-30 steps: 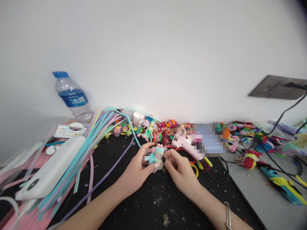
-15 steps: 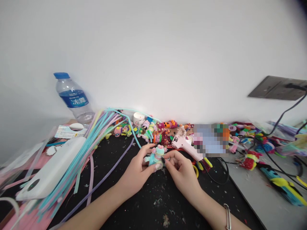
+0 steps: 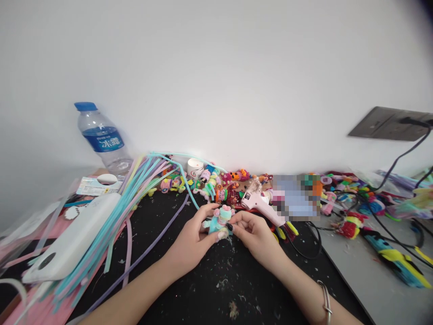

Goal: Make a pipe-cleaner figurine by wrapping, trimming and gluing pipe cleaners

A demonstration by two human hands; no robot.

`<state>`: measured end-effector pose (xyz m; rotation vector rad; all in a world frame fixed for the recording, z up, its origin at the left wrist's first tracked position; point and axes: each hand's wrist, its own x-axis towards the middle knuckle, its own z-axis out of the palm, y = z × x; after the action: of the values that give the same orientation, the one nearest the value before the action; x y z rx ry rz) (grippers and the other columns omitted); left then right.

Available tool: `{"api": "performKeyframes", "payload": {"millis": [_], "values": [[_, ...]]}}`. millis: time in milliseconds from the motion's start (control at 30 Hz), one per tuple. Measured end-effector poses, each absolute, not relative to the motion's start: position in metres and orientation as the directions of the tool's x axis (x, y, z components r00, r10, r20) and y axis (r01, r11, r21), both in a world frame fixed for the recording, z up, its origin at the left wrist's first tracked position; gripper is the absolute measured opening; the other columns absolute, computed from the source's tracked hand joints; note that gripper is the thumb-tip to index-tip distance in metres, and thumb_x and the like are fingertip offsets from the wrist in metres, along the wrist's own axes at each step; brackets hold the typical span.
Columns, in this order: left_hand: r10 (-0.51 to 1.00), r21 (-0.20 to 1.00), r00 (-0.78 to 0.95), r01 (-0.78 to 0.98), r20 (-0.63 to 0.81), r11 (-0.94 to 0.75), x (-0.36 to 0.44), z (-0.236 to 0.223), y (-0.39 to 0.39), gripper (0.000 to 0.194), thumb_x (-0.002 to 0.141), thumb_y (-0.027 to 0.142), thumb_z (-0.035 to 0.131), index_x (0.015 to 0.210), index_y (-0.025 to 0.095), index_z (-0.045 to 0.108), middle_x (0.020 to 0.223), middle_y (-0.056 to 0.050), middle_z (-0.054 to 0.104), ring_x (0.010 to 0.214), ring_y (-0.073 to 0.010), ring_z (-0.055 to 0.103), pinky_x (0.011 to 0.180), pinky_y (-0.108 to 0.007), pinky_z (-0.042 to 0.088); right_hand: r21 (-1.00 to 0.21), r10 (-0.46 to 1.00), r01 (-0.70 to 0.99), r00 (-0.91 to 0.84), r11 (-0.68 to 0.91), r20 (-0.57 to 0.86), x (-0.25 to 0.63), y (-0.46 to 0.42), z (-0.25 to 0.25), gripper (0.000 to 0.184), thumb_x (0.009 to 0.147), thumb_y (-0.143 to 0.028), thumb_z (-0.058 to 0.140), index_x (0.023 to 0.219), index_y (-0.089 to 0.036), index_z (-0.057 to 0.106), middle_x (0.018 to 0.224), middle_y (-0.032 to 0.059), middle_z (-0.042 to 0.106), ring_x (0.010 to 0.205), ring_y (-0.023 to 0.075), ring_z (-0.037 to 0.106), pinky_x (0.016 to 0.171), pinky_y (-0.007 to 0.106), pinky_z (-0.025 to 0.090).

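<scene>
A small pipe-cleaner doll (image 3: 223, 215), turquoise with pink tufts on top and a pale lower part, is held just above the black mat. My left hand (image 3: 192, 241) wraps round it from the left, thumb in front and fingers behind. From the other side, my right hand (image 3: 254, 232) is closed in a pinch at the doll's right edge. A tiny black spot (image 3: 229, 226) shows at the right fingertips; whether it belongs to the doll or is a separate piece I cannot make out.
Behind the hands lies a pink glue gun (image 3: 265, 208), near several finished pipe-cleaner figures (image 3: 226, 192) and a white paper cup (image 3: 195, 168). Loose pipe cleaners (image 3: 135, 207), a white power bank (image 3: 72, 239) and a water bottle (image 3: 104, 140) occupy the left. Cables (image 3: 318, 246) run at right.
The right hand has shifted very slightly, its fingers closer against the doll. The doll and my left hand stay almost in place.
</scene>
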<state>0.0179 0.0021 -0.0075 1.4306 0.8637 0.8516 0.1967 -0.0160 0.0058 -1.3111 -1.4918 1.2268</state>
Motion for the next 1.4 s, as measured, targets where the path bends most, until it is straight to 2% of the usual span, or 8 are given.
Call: {"api": "performKeyframes", "payload": {"millis": [200,400,700,900,1033,1167,1400], "values": [[0.878,0.999,0.479,0.034,0.008,-0.028,0.019,-0.005,0.003,0.044,0.078,0.021,0.061,0.120,0.025,0.047,0.120,-0.003,0.057,0.111,-0.0210,0.054,0.091,-0.030,0.045,-0.955,0.983,0.295,-0.180,0.018,-0.037,0.200,-0.013,0.013,0.015,0.077,-0.029,0.056,0.080,-0.015,0.059,0.056,-0.0066,0.034,0.052,0.0088,0.029,0.049,0.022,0.022],[0.866,1.000,0.500,-0.011,0.011,-0.006,0.018,-0.005,0.005,0.043,0.081,0.019,0.057,0.122,0.025,0.046,0.126,-0.004,0.053,0.109,-0.0201,0.055,0.089,-0.030,0.046,-0.921,0.989,0.385,-0.151,0.054,-0.005,0.199,-0.016,0.015,0.014,0.081,-0.024,0.049,0.086,-0.015,0.059,0.054,-0.0076,0.031,0.050,0.0088,0.029,0.047,0.022,0.022],[0.881,0.996,0.473,0.065,0.017,-0.054,0.017,-0.002,0.006,0.037,0.083,0.029,0.055,0.119,0.022,0.050,0.113,-0.004,0.059,0.094,-0.0192,0.057,0.074,-0.026,0.049,-0.888,0.980,0.441,-0.195,0.132,0.048,0.198,-0.018,0.014,0.010,0.083,-0.021,0.050,0.081,-0.016,0.059,0.055,-0.0066,0.035,0.052,0.0088,0.032,0.049,0.022,0.025],[0.889,0.989,0.458,0.122,0.019,-0.084,0.016,0.002,0.005,0.033,0.083,0.033,0.054,0.114,0.022,0.055,0.115,-0.003,0.059,0.103,-0.0220,0.055,0.079,-0.027,0.048,-0.832,0.982,0.527,-0.163,0.172,0.100,0.198,-0.020,0.015,0.011,0.082,-0.021,0.052,0.077,-0.017,0.061,0.053,-0.0061,0.036,0.051,0.0090,0.032,0.048,0.022,0.026],[0.889,0.983,0.456,0.144,0.037,-0.115,0.015,0.001,0.006,0.031,0.082,0.030,0.055,0.112,0.022,0.056,0.114,-0.002,0.060,0.105,-0.0213,0.055,0.083,-0.027,0.046,-0.841,0.987,0.519,-0.122,0.155,0.107,0.197,-0.021,0.013,0.010,0.080,-0.022,0.055,0.075,-0.017,0.061,0.052,-0.0064,0.036,0.050,0.0089,0.032,0.048,0.022,0.026],[0.889,0.983,0.457,0.145,0.036,-0.114,0.015,0.001,0.007,0.030,0.081,0.029,0.056,0.110,0.022,0.056,0.110,-0.003,0.060,0.103,-0.0209,0.055,0.080,-0.026,0.047,-0.859,0.989,0.492,-0.100,0.140,0.104,0.197,-0.021,0.012,0.008,0.079,-0.023,0.057,0.073,-0.017,0.059,0.052,-0.0072,0.035,0.049,0.0084,0.031,0.047,0.022,0.025],[0.889,0.992,0.457,0.096,0.025,-0.077,0.015,0.004,0.007,0.028,0.081,0.032,0.057,0.105,0.019,0.057,0.105,-0.004,0.061,0.098,-0.0202,0.056,0.077,-0.025,0.047,-0.874,0.983,0.454,-0.141,0.171,0.119,0.197,-0.021,0.011,0.008,0.082,-0.024,0.052,0.082,-0.018,0.057,0.053,-0.0077,0.033,0.049,0.0089,0.032,0.047,0.022,0.026]]}}
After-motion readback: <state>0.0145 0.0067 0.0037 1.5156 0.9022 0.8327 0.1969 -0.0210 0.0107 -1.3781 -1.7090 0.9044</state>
